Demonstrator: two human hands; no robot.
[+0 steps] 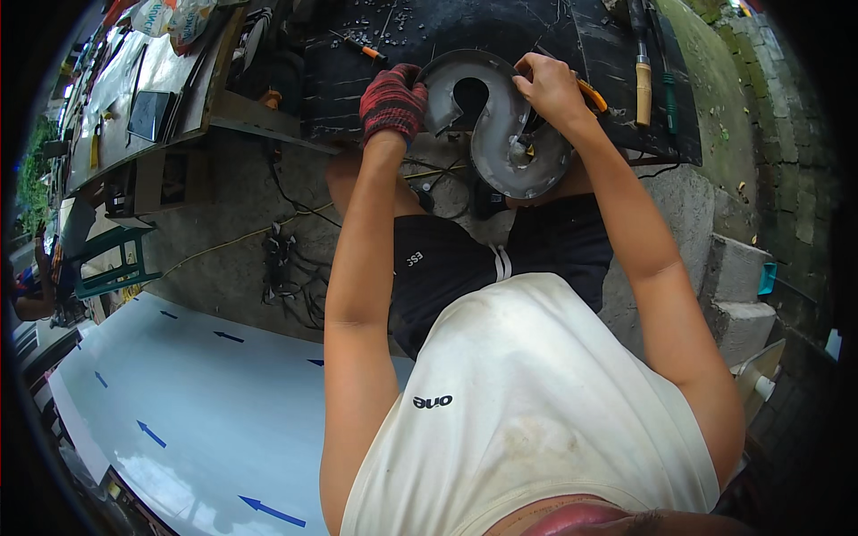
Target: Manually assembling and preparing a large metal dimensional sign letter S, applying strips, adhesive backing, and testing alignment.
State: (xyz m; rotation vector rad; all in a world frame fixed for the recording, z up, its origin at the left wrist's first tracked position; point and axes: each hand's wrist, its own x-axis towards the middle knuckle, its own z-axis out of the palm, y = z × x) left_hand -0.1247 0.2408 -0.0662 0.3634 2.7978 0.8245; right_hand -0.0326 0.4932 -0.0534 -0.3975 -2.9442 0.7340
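An S-shaped grey metal channel with raised side walls is held over my lap at the near edge of the black table. My left hand, in a red and black knitted glove, grips its upper left rim. My bare right hand has its fingers pinched at the upper right rim; whether anything small is between them is hidden. A yellow-orange tool handle shows beside my right wrist, partly covered by it. Inside the lower curve of the channel lies a small pale lump.
On the black table lie an orange-handled screwdriver, scattered small metal bits and a wooden-handled tool. A cluttered workbench stands left, with a green stool below. Cables cross the floor near a white sheet.
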